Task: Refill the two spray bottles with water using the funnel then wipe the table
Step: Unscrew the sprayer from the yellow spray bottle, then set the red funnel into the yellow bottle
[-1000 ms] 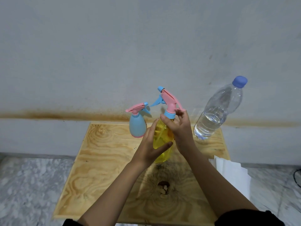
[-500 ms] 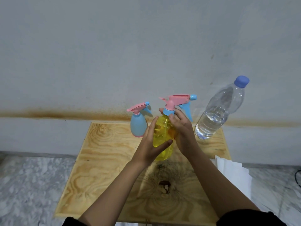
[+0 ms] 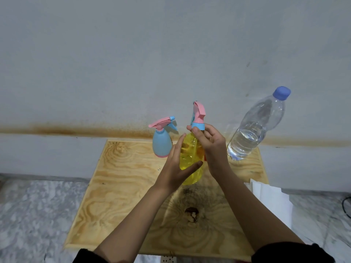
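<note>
One blue sprayer (image 3: 161, 144) left of yellow sprayer (image 3: 188, 155), water bottle (image 3: 252, 130) right

Right hand (image 3: 210, 143) is hiding most of an orange item (image 3: 205, 158) beside yellow bottle (image 3: 190, 154); right forearm (image 3: 256, 211) is overlapping white paper (image 3: 271, 202)

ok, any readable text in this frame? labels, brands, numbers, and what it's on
None: no readable text anywhere in the head view.
yellow spray bottle: no label or print showing.
blue spray bottle: plain, no print.
water bottle: clear, no label visible.
white paper: looks blank.
</note>
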The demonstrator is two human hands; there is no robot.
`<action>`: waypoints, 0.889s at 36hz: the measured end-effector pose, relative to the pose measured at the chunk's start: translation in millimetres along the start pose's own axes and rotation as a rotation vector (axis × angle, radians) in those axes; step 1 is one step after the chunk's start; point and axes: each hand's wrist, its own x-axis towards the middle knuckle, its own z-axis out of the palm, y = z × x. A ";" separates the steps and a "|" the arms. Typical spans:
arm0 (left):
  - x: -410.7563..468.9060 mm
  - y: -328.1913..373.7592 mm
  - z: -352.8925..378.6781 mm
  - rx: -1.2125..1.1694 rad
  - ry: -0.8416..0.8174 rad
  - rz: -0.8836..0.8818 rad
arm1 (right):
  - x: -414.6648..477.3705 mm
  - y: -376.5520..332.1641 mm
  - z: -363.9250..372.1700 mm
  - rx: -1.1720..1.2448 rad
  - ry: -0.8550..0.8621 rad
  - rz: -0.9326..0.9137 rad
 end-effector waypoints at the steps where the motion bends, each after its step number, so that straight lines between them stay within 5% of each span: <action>1: -0.4 -0.1 0.0 0.007 -0.001 0.001 | -0.2 -1.6 0.4 -0.012 0.006 -0.012; 24: -34.3 -72.3 -25.6 0.015 -0.050 -0.266 | 26.8 -54.1 -2.9 0.004 0.000 -0.241; 32: -41.3 -87.3 -34.3 0.106 0.055 -0.214 | 24.9 25.3 -31.6 -0.548 0.011 -0.128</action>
